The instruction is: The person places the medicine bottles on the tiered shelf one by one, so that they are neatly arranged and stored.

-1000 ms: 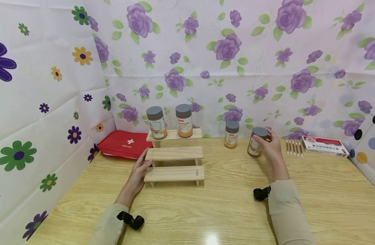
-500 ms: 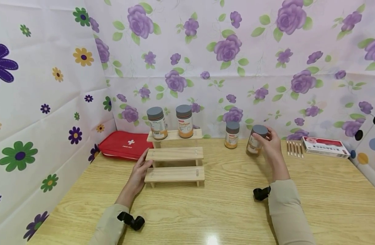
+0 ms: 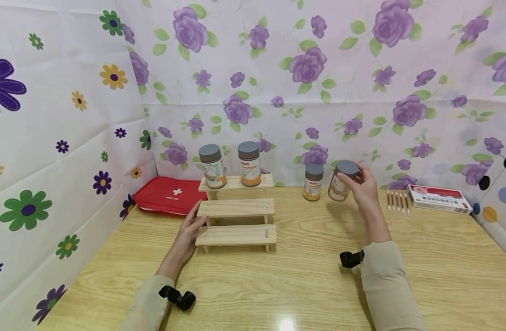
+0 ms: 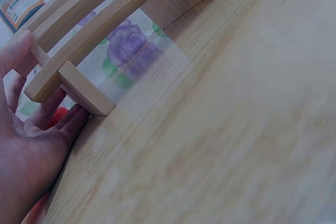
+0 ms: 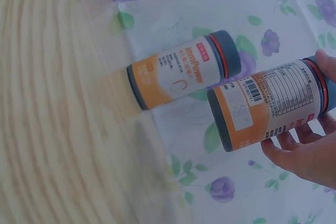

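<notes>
My right hand grips a supplement bottle near its grey lid, thumb in front and fingers behind. The bottle tilts, and in the right wrist view its barcode label faces the camera. Just left of it a matching bottle stands upright on the table. My left hand holds the left end of a three-step wooden shelf, its thumb on the middle step and its other fingers along the side. On the top step stand two more bottles, one at the left and one nearer the middle.
A red first-aid pouch lies behind the shelf's left side. Several cotton swabs and a white-and-red box lie at the table's back right. Flower-patterned cloth rises along the back and left.
My right hand has raised the bottle off the table, tilted it, and brought it slightly left toward the standing bottle. My left hand stays on the shelf.
</notes>
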### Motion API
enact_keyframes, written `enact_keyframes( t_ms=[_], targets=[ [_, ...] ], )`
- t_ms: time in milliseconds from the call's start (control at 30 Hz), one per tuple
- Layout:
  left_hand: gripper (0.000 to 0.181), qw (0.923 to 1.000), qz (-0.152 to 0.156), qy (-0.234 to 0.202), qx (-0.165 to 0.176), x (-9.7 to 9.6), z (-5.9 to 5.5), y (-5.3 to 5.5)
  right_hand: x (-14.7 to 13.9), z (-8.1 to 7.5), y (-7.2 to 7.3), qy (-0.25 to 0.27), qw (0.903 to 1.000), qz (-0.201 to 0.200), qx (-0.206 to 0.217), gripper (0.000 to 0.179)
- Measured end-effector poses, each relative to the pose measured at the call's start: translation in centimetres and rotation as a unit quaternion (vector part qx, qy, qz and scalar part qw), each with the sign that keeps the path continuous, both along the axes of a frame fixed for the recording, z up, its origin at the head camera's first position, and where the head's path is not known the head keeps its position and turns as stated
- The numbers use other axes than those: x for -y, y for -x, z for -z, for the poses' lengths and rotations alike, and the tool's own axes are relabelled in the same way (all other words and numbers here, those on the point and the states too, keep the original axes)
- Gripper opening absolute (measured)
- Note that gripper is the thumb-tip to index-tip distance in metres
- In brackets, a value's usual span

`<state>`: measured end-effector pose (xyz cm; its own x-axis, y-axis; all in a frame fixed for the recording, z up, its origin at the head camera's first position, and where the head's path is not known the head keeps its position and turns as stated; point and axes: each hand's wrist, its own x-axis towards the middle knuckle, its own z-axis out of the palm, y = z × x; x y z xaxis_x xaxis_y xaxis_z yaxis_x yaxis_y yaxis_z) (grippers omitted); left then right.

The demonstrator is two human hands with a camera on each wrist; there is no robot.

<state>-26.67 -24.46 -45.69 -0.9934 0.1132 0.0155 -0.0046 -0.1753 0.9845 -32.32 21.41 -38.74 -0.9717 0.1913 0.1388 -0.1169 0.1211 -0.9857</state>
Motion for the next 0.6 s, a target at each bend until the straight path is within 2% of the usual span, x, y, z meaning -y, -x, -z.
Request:
enact_keyframes(
  t_ms=[433,600],
  targets=[
    [0.068,1.0000,0.002,-0.004,-0.002,0.0,0.0,-0.1,2.5,-3.0,-1.8,0.011,0.9986,-0.025,-0.046,0.071],
    [0.068,1.0000,0.002,-0.006,-0.001,0.0,0.0,-0.1,3.4,-3.5,-2.2,0.019,0.9962,-0.044,-0.073,0.068]
  ],
)
